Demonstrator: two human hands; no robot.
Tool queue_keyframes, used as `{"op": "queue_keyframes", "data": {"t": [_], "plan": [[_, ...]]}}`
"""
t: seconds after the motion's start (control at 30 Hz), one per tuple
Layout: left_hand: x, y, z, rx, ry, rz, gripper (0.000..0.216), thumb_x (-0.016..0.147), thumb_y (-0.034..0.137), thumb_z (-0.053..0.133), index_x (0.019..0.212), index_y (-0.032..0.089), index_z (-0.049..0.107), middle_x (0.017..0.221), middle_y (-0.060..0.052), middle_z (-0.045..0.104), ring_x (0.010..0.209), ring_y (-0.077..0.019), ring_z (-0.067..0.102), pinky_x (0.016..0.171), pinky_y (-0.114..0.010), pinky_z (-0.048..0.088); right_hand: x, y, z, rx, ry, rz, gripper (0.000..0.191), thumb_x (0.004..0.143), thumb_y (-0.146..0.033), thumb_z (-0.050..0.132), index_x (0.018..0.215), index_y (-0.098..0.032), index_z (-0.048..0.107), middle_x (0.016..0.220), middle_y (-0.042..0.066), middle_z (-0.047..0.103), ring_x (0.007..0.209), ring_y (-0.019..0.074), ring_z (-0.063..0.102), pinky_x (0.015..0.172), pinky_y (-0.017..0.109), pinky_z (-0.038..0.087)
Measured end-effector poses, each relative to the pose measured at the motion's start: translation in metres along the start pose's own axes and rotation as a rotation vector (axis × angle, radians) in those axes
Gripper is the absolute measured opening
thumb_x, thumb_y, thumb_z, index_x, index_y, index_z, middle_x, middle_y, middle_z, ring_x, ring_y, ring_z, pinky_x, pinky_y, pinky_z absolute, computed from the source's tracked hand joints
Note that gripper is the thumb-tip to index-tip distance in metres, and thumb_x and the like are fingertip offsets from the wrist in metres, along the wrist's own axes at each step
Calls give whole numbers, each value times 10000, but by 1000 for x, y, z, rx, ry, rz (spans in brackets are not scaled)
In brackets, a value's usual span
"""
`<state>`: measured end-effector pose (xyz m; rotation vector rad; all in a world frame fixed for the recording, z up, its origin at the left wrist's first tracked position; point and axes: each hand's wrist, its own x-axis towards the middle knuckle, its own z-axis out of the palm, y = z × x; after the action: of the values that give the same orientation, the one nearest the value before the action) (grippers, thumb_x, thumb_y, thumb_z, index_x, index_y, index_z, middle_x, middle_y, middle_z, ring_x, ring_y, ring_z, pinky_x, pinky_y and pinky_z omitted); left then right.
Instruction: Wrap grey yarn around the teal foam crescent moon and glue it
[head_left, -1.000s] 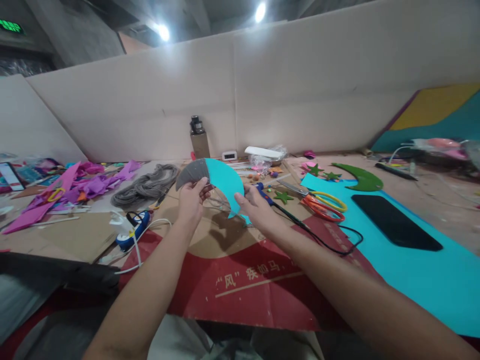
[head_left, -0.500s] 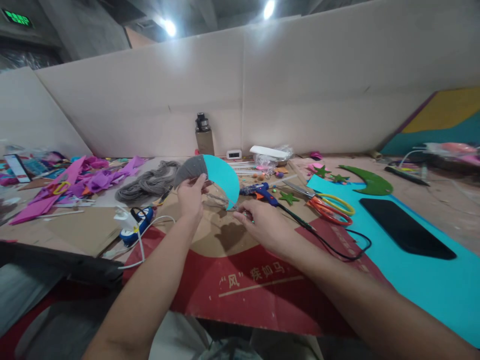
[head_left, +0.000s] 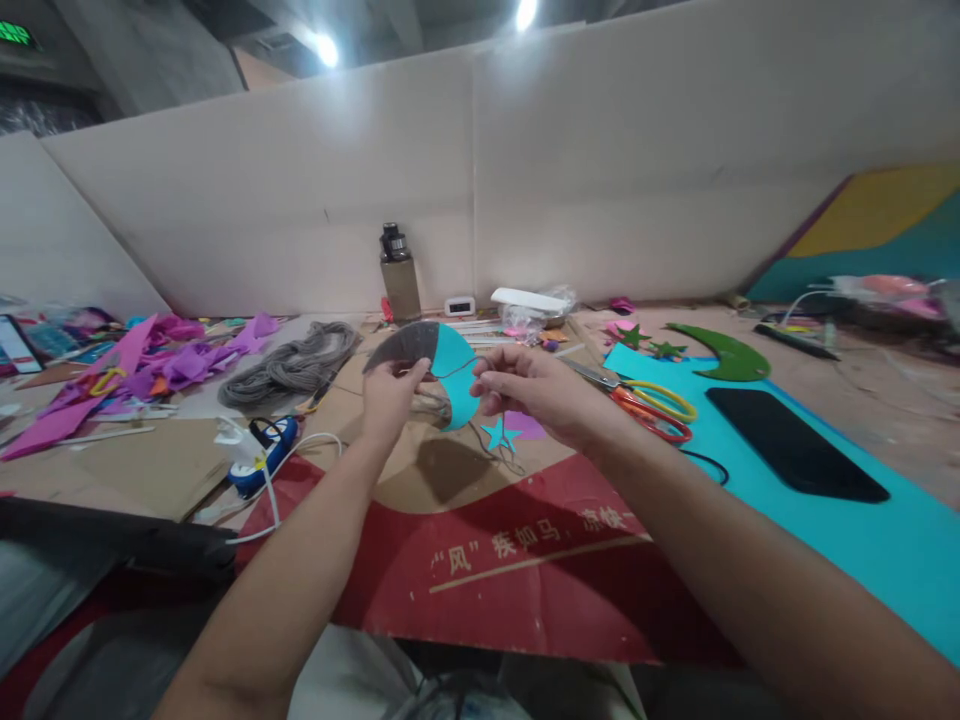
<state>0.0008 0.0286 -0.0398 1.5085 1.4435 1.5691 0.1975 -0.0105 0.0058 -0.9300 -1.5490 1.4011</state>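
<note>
My left hand point(head_left: 391, 398) is closed on a crescent-shaped cyan paper cutout point(head_left: 456, 365), held tilted above the cardboard. Grey yarn wraps point(head_left: 397, 345) cover the crescent's left part. From there a loose yarn strand point(head_left: 459, 373) runs across to my right hand point(head_left: 529, 385), whose thumb and fingers pinch it. The rest of that strand hangs below the hand and curls near a small cyan star point(head_left: 501, 435) and a purple paper piece point(head_left: 525, 426). Left of the crescent lies a skein of grey yarn point(head_left: 289, 370).
Scissors point(head_left: 649, 400) and a dark phone point(head_left: 795, 443) lie on a cyan sheet point(head_left: 862, 560) at right, near a green crescent point(head_left: 731, 355). A blue power strip point(head_left: 262, 458) with a white plug is at left. A bottle point(head_left: 400, 275) stands against the white partition point(head_left: 300, 200).
My right hand has risen from beside the crescent's lower tip, and a yarn strand now stretches between the hands. The cyan star and purple piece have come into sight; the glue gun is now hidden.
</note>
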Motion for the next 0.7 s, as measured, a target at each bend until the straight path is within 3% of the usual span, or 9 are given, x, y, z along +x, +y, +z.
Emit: {"op": "queue_keyframes", "data": {"t": [0.13, 0.23, 0.33, 0.53, 0.7], "plan": [[3, 2, -4, -90, -24, 1, 291, 700, 393, 668, 808, 123, 679, 691, -67, 694, 601, -160, 625, 528, -237, 425, 7, -10, -8, -158, -74, 88, 104, 770, -263, 630, 821, -192, 574, 686, 0, 614, 535, 91, 530, 540, 246, 453], [3, 7, -7, -105, -80, -4, 274, 702, 380, 665, 774, 116, 671, 639, -52, 668, 549, -140, 585, 501, -231, 403, 8, -18, -15, -490, -94, -46, 133, 777, -305, 630, 725, -182, 623, 616, -9, 586, 525, 94, 498, 499, 242, 373], [3, 11, -9, -135, -163, -20, 233, 699, 348, 668, 745, 120, 655, 629, -38, 657, 520, -118, 551, 485, -221, 381, 6, -24, -20, -681, 18, -228, 197, 798, -329, 612, 682, -176, 655, 613, 0, 596, 558, 102, 485, 526, 257, 340], [2, 11, -8, -195, -271, -96, 209, 682, 315, 687, 751, 126, 631, 633, -14, 645, 512, -97, 537, 482, -212, 368, 3, -22, -21, -580, 177, -320, 251, 848, -382, 552, 795, -181, 693, 718, 13, 644, 645, 121, 524, 601, 270, 376], [1, 14, -10, -268, -378, -209, 231, 653, 312, 719, 724, 120, 612, 577, -7, 619, 491, -94, 534, 487, -215, 395, 12, -14, -26, -454, 261, -286, 146, 821, -272, 554, 783, -181, 661, 731, 17, 638, 662, 126, 545, 628, 272, 407]]}}
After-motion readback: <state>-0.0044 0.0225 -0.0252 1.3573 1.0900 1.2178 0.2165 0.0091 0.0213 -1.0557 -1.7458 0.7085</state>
